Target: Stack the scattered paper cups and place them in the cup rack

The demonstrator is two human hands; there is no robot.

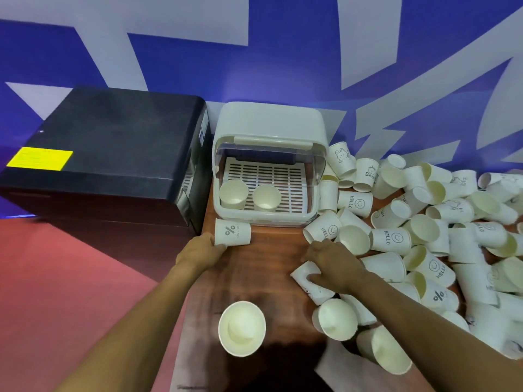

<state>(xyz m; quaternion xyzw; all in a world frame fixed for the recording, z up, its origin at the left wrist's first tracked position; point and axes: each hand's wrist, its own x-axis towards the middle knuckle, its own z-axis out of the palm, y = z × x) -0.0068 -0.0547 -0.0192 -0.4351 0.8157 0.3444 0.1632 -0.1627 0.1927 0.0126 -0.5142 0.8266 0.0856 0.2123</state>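
Note:
A white cup rack [317, 165] with a raised clear lid stands at the back of the wooden table [263, 267]. Two upright paper cups [233, 193] [266, 197] sit on its slotted tray. My left hand [202, 250] grips the open end of a paper cup [233, 232] printed with a percent sign, lying on its side just in front of the rack. My right hand [335, 265] is closed over another lying cup [304, 275]. A heap of scattered cups [424, 236] covers the table's right side.
A black box [107, 154] with a yellow label sits left of the rack, against the blue and white wall. One upright cup [242, 328] stands near the table's front. Red floor lies to the left of the table edge.

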